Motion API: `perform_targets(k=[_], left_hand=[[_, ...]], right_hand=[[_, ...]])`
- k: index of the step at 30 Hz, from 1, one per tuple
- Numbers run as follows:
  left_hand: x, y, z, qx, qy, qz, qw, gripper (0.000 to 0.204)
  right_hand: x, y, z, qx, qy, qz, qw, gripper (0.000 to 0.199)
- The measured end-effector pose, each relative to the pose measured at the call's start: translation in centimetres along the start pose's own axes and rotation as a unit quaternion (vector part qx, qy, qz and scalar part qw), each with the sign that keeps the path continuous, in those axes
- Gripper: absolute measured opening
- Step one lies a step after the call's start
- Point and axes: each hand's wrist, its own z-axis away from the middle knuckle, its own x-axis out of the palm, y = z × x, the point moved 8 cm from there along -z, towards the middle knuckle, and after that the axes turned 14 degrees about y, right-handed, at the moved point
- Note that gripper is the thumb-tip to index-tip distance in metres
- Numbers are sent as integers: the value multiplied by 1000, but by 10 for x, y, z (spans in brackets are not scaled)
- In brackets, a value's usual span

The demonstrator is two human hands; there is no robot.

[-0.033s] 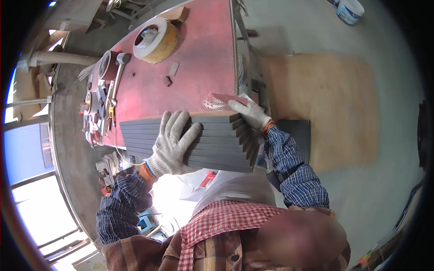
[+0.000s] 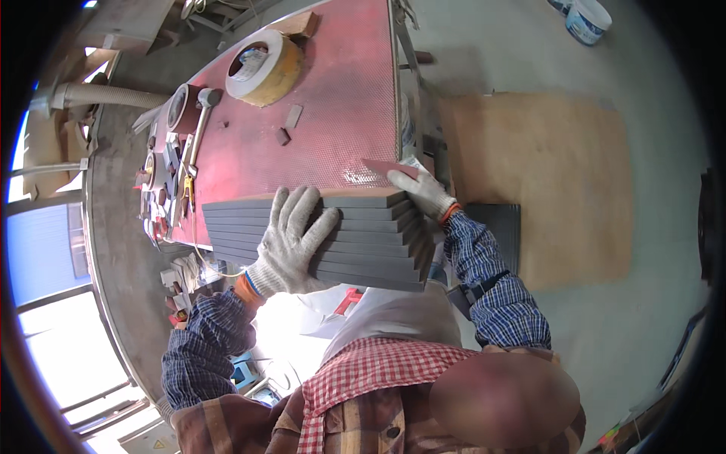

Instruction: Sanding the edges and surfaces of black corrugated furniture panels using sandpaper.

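A stack of dark grey boards (image 2: 363, 246) lies across the near end of the red table, their edges stepped at the right end. My left hand (image 2: 295, 240), in a white knit glove, rests flat on the stack with its fingers spread. Just past the far right corner of the stack, my right hand (image 2: 425, 192), gloved too, pinches a thin reddish sheet (image 2: 384, 166) that looks like sandpaper. The sheet's pointed end sticks out leftward over the table. A printed pale patch shows behind the fingers.
On the red table (image 2: 340, 91) are a large tape roll (image 2: 266, 69), a mallet (image 2: 206, 113), a wood block (image 2: 301, 24) and small offcuts. Tools crowd its left edge. A brown sheet (image 2: 575, 189) covers the floor at right, beside dark boards (image 2: 499, 231). A white bucket (image 2: 587, 21) stands far right.
My right hand and the reddish sheet have shifted slightly to the right. My left hand stays in place on the stack.
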Motion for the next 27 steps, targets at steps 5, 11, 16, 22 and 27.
perform_targets(k=[5,11,16,22,27], left_hand=[[-4,2,-3,-3,26,10,1000,118],[-8,3,-6,-11,25,29,999,118],[-10,2,-3,-27,16,41,999,122],[-15,0,-6,-18,37,56,998,123],[-15,-7,-2,-1,50,61,997,125]], right_hand=[[-2,31,-7,34,22,9,999,55],[-13,-85,92,-11,59,-137,989,42],[-15,-48,109,24,69,-147,986,46],[-11,107,67,207,123,-182,953,50],[-44,72,84,164,147,-215,951,56]])
